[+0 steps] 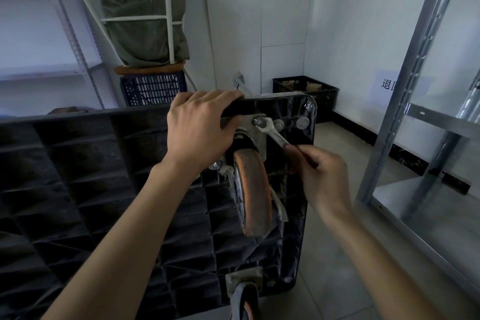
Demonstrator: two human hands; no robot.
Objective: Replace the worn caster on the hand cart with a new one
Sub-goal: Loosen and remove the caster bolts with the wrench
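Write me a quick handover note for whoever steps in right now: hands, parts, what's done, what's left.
Left hand: grips the top edge of the cart deck, which is tipped on its side, underside facing you.
Right hand: holds the wrench, its head on the upper nut of the caster plate.
Worn orange caster: on the cart, plate against the deck.
Done: cart tipped, wrench seated.
Left: undo the plate nuts, pull the caster, bolt on the new one, which is not in view.
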